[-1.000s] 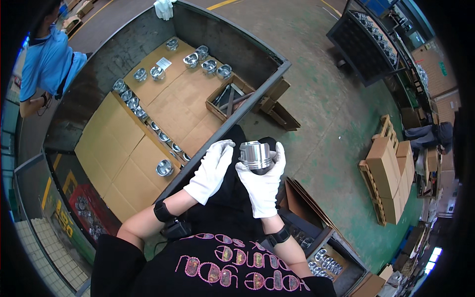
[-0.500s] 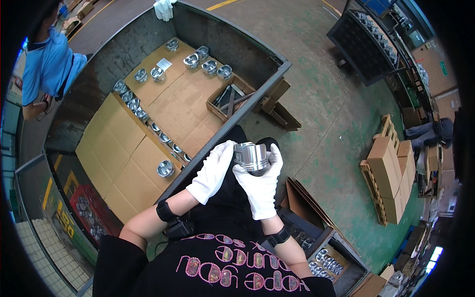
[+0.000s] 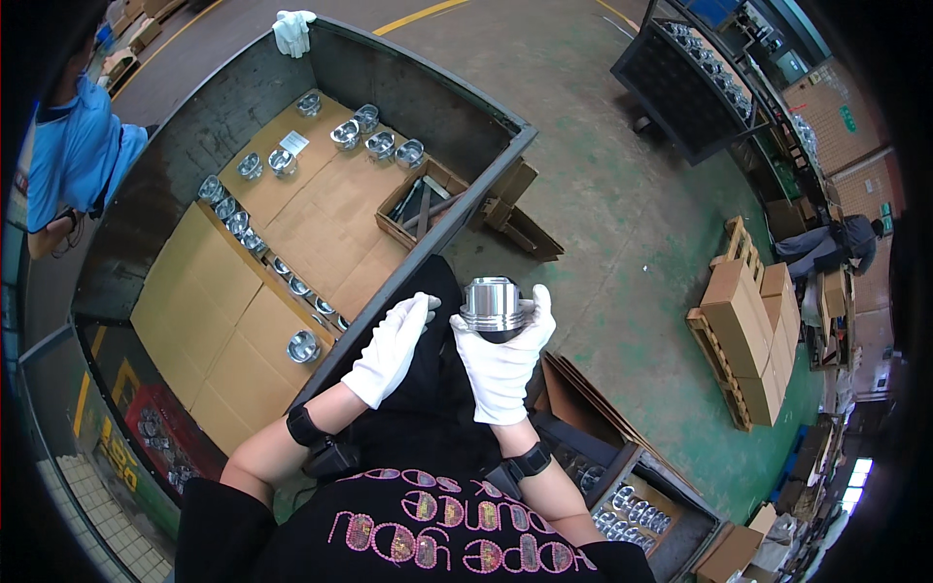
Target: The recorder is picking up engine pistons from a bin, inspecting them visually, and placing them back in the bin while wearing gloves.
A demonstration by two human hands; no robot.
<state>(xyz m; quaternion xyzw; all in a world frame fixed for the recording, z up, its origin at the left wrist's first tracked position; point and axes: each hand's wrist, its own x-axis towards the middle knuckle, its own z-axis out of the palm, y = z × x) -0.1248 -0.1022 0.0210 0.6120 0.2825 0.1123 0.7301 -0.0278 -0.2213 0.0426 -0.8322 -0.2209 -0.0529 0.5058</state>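
Note:
A shiny metal engine piston (image 3: 492, 303) with grooves round its lower part is in my right hand (image 3: 501, 369), whose white-gloved fingers and thumb grip it from below. To its left, apart from the piston, is my left hand (image 3: 391, 352), also in a white glove. Its fingers are stretched out, close together and slightly bent, with nothing visible in them. That hand is near the rim of a large dark metal bin (image 3: 389, 296). Inside the bin a single piston (image 3: 303, 346) stands on a raised cardboard sheet (image 3: 209, 321).
Several more pistons (image 3: 381, 146) stand on cardboard in the bin, beside a small box of dark bars (image 3: 420, 202). At lower right, a crate (image 3: 685, 510) holds rows of pistons. Stacked cartons (image 3: 736, 316) rest on a pallet. A person in blue (image 3: 78, 146) stands at far left.
My left hand has come off the piston and moved left and slightly down. The piston stays in my right hand, turned a little more upright. The whole view has shifted slightly.

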